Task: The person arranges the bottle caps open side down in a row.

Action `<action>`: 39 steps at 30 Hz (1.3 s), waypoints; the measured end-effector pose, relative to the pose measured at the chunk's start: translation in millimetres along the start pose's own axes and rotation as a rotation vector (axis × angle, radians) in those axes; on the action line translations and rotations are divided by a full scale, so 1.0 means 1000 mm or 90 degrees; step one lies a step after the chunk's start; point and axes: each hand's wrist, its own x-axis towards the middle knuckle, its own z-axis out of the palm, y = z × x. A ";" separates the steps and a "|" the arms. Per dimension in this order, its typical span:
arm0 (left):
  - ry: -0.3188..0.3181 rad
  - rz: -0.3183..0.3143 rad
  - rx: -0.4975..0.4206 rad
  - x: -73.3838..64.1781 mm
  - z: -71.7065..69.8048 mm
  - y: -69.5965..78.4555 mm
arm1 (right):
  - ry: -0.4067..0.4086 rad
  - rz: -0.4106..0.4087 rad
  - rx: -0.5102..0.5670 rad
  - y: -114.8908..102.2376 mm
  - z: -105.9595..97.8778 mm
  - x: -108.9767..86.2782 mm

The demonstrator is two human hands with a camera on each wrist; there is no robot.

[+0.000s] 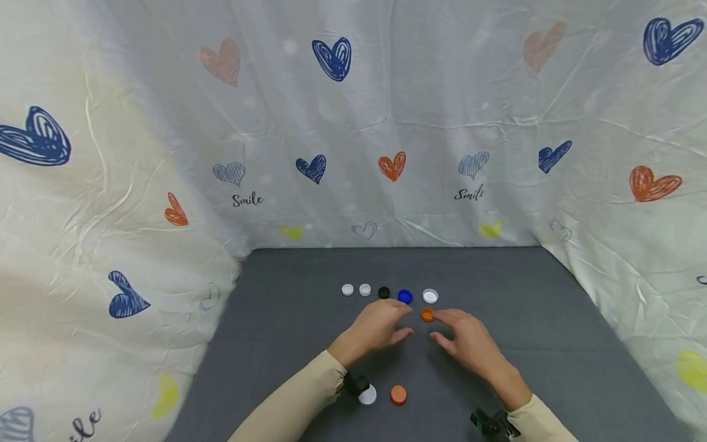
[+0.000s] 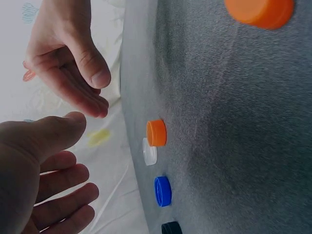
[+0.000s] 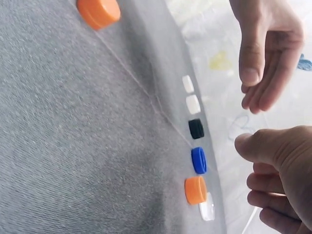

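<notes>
My left hand (image 1: 380,322) and right hand (image 1: 468,339) hover over the grey cloth, palms facing each other, fingers loose and holding nothing. Nearest to the right fingertips is an orange bottle cap (image 1: 427,315), which they partly overlap in the head view. The wrist views show both hands raised above the caps. Behind the hands runs a row of caps: two small white caps (image 1: 347,290), a black cap (image 1: 383,293), a blue cap (image 1: 405,297) and a larger white cap (image 1: 430,296). In the left wrist view the orange cap (image 2: 156,133) stands just before the whitish one.
Closer to my body lie another orange cap (image 1: 398,395) and a white cap (image 1: 367,396), the latter partly covered by the left wrist strap. A pale curtain (image 1: 353,123) printed with hearts encloses the grey table (image 1: 287,276) at the back and sides.
</notes>
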 end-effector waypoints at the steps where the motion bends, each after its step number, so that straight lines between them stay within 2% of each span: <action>1: -0.006 -0.003 -0.002 0.003 0.002 0.000 | 0.001 0.001 -0.003 0.001 0.000 0.001; 7: -0.021 -0.024 0.003 0.019 0.008 -0.002 | 0.013 0.009 -0.011 0.008 0.002 0.008; 12: -0.042 -0.040 0.005 0.028 0.018 -0.003 | 0.001 0.036 -0.008 0.013 0.005 0.015; 22: -0.070 -0.067 -0.004 0.042 0.034 -0.003 | -0.020 0.050 -0.009 0.023 0.012 0.023; 30: -0.125 -0.116 -0.029 0.054 0.043 0.001 | -0.022 0.052 -0.005 0.029 0.019 0.027; 39: -0.132 -0.163 -0.012 0.060 0.056 0.006 | -0.026 0.055 -0.001 0.035 0.029 0.030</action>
